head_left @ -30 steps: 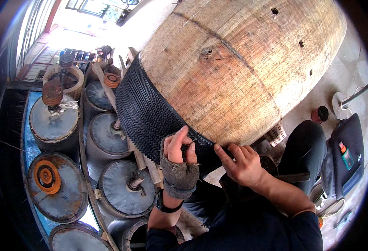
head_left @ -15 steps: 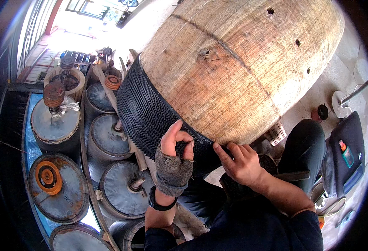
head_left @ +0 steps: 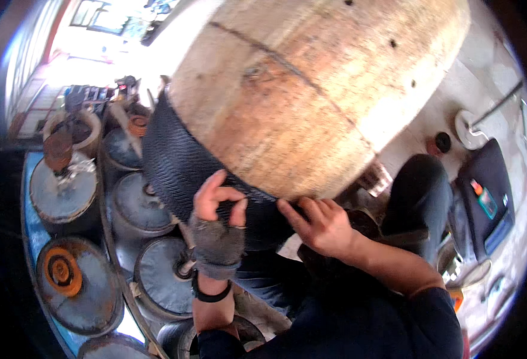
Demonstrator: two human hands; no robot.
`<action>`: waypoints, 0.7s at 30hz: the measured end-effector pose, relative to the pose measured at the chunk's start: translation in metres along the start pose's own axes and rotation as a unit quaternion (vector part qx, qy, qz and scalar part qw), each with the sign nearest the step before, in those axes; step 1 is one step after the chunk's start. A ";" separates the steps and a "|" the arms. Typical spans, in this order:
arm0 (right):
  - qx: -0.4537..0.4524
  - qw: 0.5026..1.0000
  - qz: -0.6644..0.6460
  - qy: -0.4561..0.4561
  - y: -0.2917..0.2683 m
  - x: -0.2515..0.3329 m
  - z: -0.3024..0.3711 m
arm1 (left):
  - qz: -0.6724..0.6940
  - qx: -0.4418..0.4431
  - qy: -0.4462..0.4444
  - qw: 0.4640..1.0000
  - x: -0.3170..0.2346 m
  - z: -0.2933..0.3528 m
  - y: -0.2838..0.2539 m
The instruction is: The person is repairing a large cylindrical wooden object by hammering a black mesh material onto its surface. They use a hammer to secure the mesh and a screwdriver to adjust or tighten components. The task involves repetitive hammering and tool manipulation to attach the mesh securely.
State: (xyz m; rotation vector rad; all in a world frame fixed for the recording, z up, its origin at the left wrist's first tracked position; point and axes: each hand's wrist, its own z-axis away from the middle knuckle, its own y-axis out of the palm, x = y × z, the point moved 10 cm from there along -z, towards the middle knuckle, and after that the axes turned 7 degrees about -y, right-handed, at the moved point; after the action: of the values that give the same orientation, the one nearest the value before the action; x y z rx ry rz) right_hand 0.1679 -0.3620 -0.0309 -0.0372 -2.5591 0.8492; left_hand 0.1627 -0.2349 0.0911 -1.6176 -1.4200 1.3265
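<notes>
A big barrel-shaped wooden body (head_left: 287, 102) tilts across the upper middle, pale brown with a dark line round it and small holes. Its lower left end is wrapped in a black woven band (head_left: 176, 158). My left hand (head_left: 218, 224), in a grey fingerless glove with a dark wrist strap, is at the band's front. Its fingers curl toward the thumb in a loose pinch; whatever thin thing lies there is too small to make out. My right hand (head_left: 320, 224), bare, has curled fingers and presses at the band's edge where it meets the wood.
Several dark cylinders with grey round lids (head_left: 66, 191) stand in rows at left, one bearing an orange ring (head_left: 63, 271). On the right are a dark cushion (head_left: 485, 203) with a small green bottle (head_left: 485, 200), a round stand base (head_left: 471, 128) and a dark cup (head_left: 442, 142).
The whole view has shifted, so the wooden body, both hands and the cylinders appear farther left. Both hands keep nearly the same pose at the band. The picture is blurrier now.
</notes>
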 end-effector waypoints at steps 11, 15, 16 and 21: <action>0.006 0.999 0.019 0.050 -0.009 -0.010 0.012 | 0.195 -0.062 -0.103 0.973 0.046 0.015 0.000; -0.018 0.998 0.027 0.061 -0.016 -0.010 0.021 | 0.196 -0.069 -0.083 0.975 0.049 0.019 0.000; -0.032 0.997 0.018 0.061 -0.018 -0.009 0.022 | 0.197 -0.070 -0.081 0.974 0.051 0.020 -0.002; -0.101 0.994 0.011 0.028 -0.025 -0.011 0.031 | 0.191 -0.068 -0.088 0.975 0.053 0.021 -0.001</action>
State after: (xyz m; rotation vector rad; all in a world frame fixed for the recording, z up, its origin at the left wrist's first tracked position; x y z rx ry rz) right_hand 0.1675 -0.4015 -0.0433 -0.1496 -2.5855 0.5859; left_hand 0.1393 -0.1876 0.0703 -1.9789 -1.3693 1.6546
